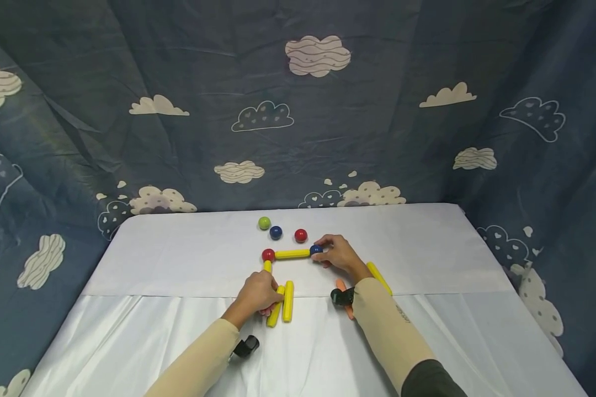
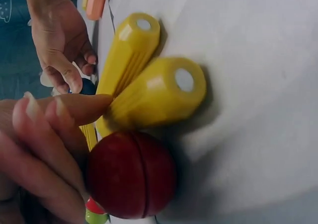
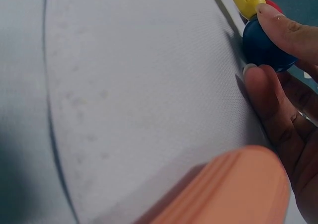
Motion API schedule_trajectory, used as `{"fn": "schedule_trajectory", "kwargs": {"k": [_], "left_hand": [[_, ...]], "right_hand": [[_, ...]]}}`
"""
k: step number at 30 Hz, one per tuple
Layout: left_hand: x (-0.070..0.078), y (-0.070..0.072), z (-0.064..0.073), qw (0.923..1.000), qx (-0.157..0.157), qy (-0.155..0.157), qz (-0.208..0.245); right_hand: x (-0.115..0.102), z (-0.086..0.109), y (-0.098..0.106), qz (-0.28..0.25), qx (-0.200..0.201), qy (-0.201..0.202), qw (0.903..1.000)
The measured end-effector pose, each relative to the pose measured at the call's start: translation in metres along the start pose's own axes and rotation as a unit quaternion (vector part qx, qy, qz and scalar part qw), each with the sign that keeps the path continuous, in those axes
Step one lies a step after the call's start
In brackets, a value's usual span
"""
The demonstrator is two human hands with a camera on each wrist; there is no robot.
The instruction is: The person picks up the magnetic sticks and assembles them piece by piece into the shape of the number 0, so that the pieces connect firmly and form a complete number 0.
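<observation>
In the head view my left hand (image 1: 259, 292) is at a yellow rod (image 1: 273, 315), one finger across it and the others curled; part of its grip is hidden. A second yellow rod (image 1: 288, 301) lies alongside. A red ball (image 2: 131, 174) sits right by the curled fingers in the left wrist view. My right hand (image 1: 340, 255) pinches a blue ball (image 3: 266, 45) between thumb and fingers. That ball is at the right end of a yellow rod (image 1: 292, 254), whose left end meets another red ball (image 1: 268, 255). From this red ball a further yellow rod (image 1: 267, 266) runs toward my left hand.
Loose green (image 1: 264, 223), blue (image 1: 276, 232) and red balls (image 1: 301, 235) lie farther back on the white table cloth (image 1: 179, 259). Below my right forearm are an orange rod (image 3: 228, 194) and a yellow rod (image 1: 379, 278). A cloud-patterned curtain (image 1: 367, 138) hangs behind the table.
</observation>
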State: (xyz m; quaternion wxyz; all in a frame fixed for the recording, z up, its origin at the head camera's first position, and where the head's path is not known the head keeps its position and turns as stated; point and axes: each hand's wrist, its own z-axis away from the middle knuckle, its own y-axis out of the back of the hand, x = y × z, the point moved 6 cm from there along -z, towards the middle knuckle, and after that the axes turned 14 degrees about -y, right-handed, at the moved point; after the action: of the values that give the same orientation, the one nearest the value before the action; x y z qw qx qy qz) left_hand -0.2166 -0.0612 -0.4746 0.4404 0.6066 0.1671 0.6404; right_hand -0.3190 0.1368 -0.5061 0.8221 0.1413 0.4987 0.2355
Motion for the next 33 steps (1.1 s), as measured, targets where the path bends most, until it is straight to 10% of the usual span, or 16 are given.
{"fn": "schedule_trajectory", "kwargs": {"k": [12, 18, 33], "left_hand": [[-0.003, 0.0, 0.006, 0.9993, 0.001, 0.016, 0.033], [0.002, 0.006, 0.011, 0.9944, -0.001, -0.035, 0.1], [-0.004, 0.014, 0.051, 0.9536, -0.004, -0.107, 0.282]], "right_hand": [[-0.001, 0.001, -0.003, -0.001, -0.001, -0.004, 1.0], [0.0, 0.0, -0.001, 0.0, 0.004, -0.005, 1.0], [0.0, -0.004, -0.002, 0.01, 0.001, -0.008, 0.9999]]}}
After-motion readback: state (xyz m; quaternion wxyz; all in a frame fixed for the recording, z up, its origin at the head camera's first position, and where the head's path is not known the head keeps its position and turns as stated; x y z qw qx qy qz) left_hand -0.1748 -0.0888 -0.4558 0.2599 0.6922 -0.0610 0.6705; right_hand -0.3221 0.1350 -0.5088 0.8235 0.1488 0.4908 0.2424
